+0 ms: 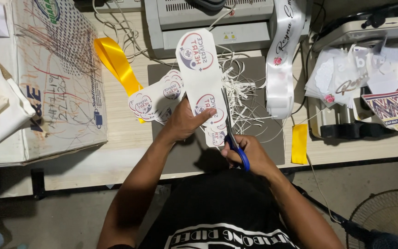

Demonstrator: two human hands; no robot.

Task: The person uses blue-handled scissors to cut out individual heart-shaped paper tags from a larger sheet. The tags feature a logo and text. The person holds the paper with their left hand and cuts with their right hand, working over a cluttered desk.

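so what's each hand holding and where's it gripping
The left hand pinches the printed paper strip near its lower middle. The right hand holds the scissors by their blue handle loops, blades along the strip's right edge.

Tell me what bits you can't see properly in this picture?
- Head view: scissors, handles wrapped inside the right hand, so its fingers are hidden.
- Printed sticker strip, lower end covered by the left hand.
- Laminator, cut off by the top edge.
- Fan, cut off at the bottom right corner.
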